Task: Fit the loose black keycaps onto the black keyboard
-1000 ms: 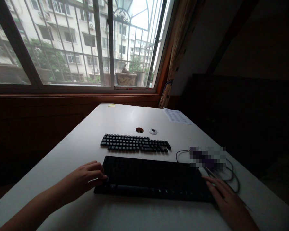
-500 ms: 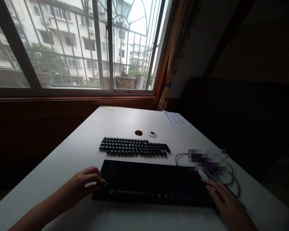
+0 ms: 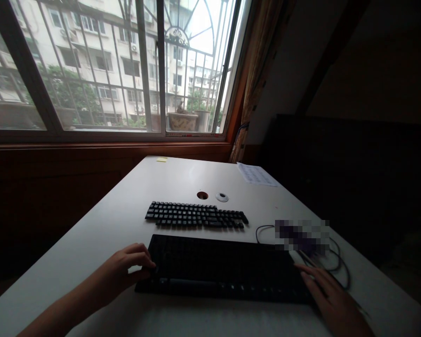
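Keyboard [image 3: 224, 267] lying between two hands on a white worktop [image 3: 91, 243]

The long black keyboard lies across the near part of the worktop, the left hand [image 3: 135, 264] at one end and the right hand [image 3: 324, 290] at the other. Its surface is too dark to read well, though small bright spots show along the near edge. The left hand is partly closed, its fingers bent and the tips drawn toward the thumb at the keyboard's left end, with a gap showing behind them; whether they pinch anything cannot be told. The right hand is loosely extended, fingers reaching onto the right end; how firmly it holds on is hidden in shadow.

Just beyond the keyboard, dark keycaps [image 3: 192, 216] stand in close rows, apart from it. Farther back are a round hole [image 3: 202, 195] in the worktop and, beside it, a pale ring [image 3: 222, 197]. A yellow note [image 3: 162, 159] lies near the far edge, and a printed sheet [image 3: 256, 174] toward the far right corner. Near the right hand, a dark cable [image 3: 344, 271] loops around a pixelated purplish object [image 3: 301, 236]. Beyond the worktop stands a barred window [image 3: 122, 70], with a patterned curtain [image 3: 257, 79] on its right.
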{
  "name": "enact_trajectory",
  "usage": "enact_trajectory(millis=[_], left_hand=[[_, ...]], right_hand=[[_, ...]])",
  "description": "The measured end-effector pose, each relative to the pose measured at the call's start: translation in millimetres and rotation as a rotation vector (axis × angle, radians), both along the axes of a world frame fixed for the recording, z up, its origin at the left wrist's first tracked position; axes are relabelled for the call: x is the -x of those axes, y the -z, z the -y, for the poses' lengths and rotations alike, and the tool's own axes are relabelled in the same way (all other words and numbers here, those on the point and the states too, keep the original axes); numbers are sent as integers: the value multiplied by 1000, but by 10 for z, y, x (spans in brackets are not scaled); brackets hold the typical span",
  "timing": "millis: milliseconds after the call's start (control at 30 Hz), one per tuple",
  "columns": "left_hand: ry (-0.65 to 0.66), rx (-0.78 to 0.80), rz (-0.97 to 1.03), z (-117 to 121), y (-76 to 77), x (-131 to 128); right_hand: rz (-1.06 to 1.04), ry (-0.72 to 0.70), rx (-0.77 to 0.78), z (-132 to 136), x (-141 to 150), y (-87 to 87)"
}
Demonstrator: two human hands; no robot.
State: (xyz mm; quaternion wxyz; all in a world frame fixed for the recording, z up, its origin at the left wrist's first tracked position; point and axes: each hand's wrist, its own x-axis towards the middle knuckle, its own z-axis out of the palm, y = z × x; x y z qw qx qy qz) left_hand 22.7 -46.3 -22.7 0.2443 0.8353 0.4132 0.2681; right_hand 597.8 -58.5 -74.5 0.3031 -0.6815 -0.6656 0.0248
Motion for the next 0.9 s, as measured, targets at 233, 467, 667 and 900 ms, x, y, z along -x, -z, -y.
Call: enact_trajectory(millis=[233, 467, 667, 900], left_hand=[[-6, 103, 42, -35, 28, 10], [-74, 171, 101, 20, -70, 44], [-136, 244, 160, 41, -96, 61], [-145, 215, 148, 67, -68, 70]], right_hand=[[9, 1, 11, 2, 19, -13], [8, -12, 7, 7, 20, -24], [20, -8, 18, 22, 37, -51], [19, -18, 18, 27, 54, -61]])
